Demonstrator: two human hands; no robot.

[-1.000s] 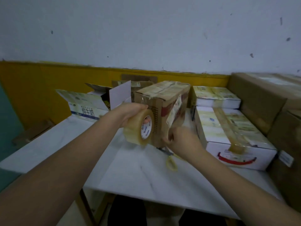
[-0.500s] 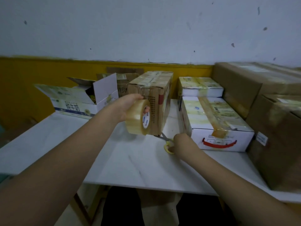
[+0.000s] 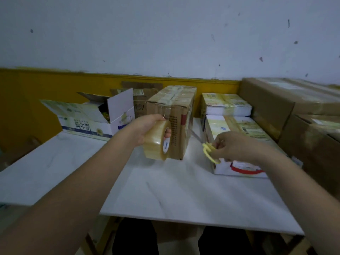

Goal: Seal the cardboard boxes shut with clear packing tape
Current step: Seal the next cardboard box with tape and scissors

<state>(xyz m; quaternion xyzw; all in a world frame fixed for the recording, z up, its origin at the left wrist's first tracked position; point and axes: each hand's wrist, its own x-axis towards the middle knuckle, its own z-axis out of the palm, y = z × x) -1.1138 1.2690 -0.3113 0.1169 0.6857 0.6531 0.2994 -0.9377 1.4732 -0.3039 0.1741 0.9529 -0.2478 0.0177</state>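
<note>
On the near desk (image 3: pixel 165 196): white marbled top is lying bare in front of both forearms.
Left hand (image 3: pixel 145 129): fingers are wrapping round the tape roll (image 3: pixel 156 142), one fingertip hooking into its core, holding it upright against the near face of the brown box (image 3: pixel 174 122).
Right hand (image 3: pixel 235 146): fingers are pinching the yellow-handled scissors (image 3: pixel 210 150), lifted off the desk just right of the brown box, blades pointing toward it.
Tape strip: a thin clear length seems to be running from the roll up the box's near face; its exact edge is too faint to trace.
Step in hand: judging by the pose, cutting the tape free after a pass over this box.
Next move: likely needing the blades brought across the taut strip beside the roll, while the left hand is keeping tension.
Right side: white carton (image 3: pixel 237 144) with taped lid is sitting behind the scissors.
Farther back: open milk carton (image 3: pixel 88 122), flaps up, is waiting unsealed at the left.
</note>
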